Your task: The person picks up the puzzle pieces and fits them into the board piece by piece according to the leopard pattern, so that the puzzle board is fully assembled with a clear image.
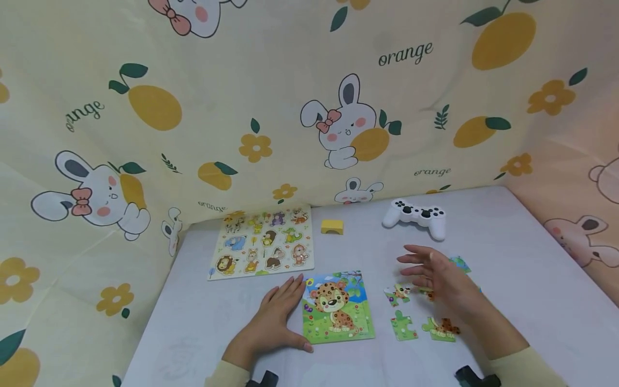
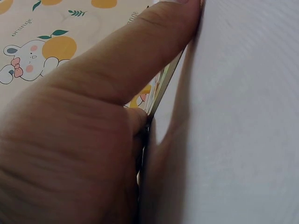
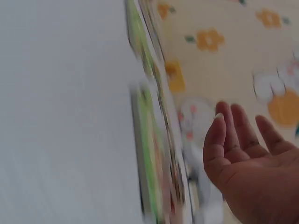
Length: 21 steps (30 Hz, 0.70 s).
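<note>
A square puzzle board point(image 1: 336, 309) with a spotted leopard cub on it lies flat on the table. My left hand point(image 1: 275, 317) rests at its left side, the fingers straight near the top left corner and the thumb stretched toward the bottom left one. In the left wrist view that thumb point(image 2: 140, 56) runs along a thin edge. Over several loose jigsaw pieces hovers my right hand point(image 1: 447, 277), fingers loosely extended and holding nothing. Below it are a green piece point(image 1: 403, 325) and a piece with spotted paws point(image 1: 442, 329). The hand partly hides other pieces.
Behind my left hand lies an animal puzzle board point(image 1: 263, 244). A small yellow block point(image 1: 332, 227) sits right of it, and a white game controller point(image 1: 417, 216) is at the back right. A printed cloth point(image 1: 290, 70) hangs behind the table.
</note>
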Motion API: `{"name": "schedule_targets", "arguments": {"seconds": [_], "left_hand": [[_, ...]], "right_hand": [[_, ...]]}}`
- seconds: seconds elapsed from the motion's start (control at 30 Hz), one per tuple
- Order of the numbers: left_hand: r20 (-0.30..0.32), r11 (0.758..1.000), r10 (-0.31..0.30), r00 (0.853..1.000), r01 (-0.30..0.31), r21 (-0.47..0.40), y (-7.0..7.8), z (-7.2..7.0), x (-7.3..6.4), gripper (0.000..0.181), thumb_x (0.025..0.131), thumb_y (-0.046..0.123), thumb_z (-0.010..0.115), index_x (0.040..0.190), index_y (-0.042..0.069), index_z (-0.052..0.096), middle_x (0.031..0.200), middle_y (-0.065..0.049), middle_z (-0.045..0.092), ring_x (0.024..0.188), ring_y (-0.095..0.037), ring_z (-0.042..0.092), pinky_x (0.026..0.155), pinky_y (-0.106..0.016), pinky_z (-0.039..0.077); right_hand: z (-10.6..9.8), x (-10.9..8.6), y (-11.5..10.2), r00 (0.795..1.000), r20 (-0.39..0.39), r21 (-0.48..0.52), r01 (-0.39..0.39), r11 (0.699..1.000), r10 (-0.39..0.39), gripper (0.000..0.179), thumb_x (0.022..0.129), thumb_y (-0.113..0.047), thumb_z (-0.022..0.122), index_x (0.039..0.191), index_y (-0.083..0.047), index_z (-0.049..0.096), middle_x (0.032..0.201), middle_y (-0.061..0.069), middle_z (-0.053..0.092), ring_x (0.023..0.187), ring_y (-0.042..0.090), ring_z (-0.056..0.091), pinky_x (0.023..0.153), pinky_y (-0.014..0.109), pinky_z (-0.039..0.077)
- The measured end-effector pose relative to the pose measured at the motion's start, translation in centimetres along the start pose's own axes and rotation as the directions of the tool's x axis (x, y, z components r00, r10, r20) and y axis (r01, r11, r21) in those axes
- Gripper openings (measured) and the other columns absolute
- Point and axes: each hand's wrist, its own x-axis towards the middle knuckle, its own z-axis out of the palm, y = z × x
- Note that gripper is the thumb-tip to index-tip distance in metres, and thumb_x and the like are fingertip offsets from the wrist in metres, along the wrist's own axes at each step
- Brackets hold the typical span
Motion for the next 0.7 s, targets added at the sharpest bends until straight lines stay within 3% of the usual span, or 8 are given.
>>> {"name": "schedule_targets", "arguments": {"seconds": [0.2, 0.4, 0.53, 0.63, 0.7], "left_hand": [[0.004, 1.0, -0.005, 1.0, 0.005, 0.001, 0.1, -0.1, 0.0, 0.146, 0.062, 0.083, 0.089, 0.174, 0.012, 0.027, 0.181, 0.006, 0.01, 0.166, -0.022, 0.005, 0.129, -0.058, 0.002], [0.009, 1.0, -0.013, 1.0, 0.013, -0.012, 0.4, -0.3, -0.1, 0.145, 0.063, 0.079, 0.091, 0.174, 0.012, 0.028, 0.181, 0.004, 0.011, 0.166, -0.022, 0.006, 0.13, -0.057, 0.002], [0.008, 1.0, -0.014, 1.0, 0.014, -0.008, 0.5, -0.3, -0.1, 0.144, 0.063, 0.08, 0.091, 0.174, 0.012, 0.028, 0.181, 0.004, 0.012, 0.166, -0.021, 0.006, 0.13, -0.056, 0.002], [0.008, 1.0, -0.013, 1.0, 0.013, -0.008, 0.5, -0.3, -0.1, 0.144, 0.063, 0.081, 0.09, 0.174, 0.012, 0.028, 0.181, 0.004, 0.011, 0.166, -0.021, 0.005, 0.13, -0.057, 0.001], [0.006, 1.0, -0.014, 1.0, 0.014, -0.01, 0.4, -0.3, -0.1, 0.145, 0.063, 0.081, 0.089, 0.174, 0.012, 0.028, 0.181, 0.005, 0.011, 0.166, -0.021, 0.005, 0.13, -0.057, 0.001]], "right_hand": [[-4.3, -1.2, 0.8, 0.993, -0.082, 0.159, 0.1, 0.982, -0.088, 0.059, 0.119, -0.044, 0.016, 0.165, -0.014, 0.04, 0.153, 0.008, 0.059, 0.133, 0.025, 0.063, 0.11, 0.034, 0.052], [-6.6, -2.2, 1.1, 0.965, -0.259, 0.232, 0.114, 0.966, -0.051, 0.062, 0.117, -0.05, 0.023, 0.167, -0.015, 0.038, 0.154, 0.006, 0.058, 0.134, 0.023, 0.061, 0.107, 0.032, 0.052], [-7.4, -2.8, 1.5, 0.941, -0.334, 0.281, 0.159, 0.947, -0.059, 0.058, 0.119, -0.045, 0.031, 0.167, -0.015, 0.039, 0.155, 0.008, 0.056, 0.138, 0.024, 0.058, 0.109, 0.031, 0.051], [-8.2, -3.0, 2.0, 0.924, -0.38, 0.202, 0.138, 0.97, -0.053, 0.051, 0.12, -0.038, 0.034, 0.166, -0.016, 0.042, 0.153, 0.005, 0.058, 0.135, 0.02, 0.06, 0.104, 0.025, 0.053], [-8.6, -3.0, 2.5, 0.913, -0.407, 0.022, 0.042, 0.999, -0.029, 0.051, 0.12, -0.038, 0.034, 0.166, -0.016, 0.041, 0.151, 0.007, 0.059, 0.131, 0.016, 0.061, 0.099, 0.021, 0.054]]}}
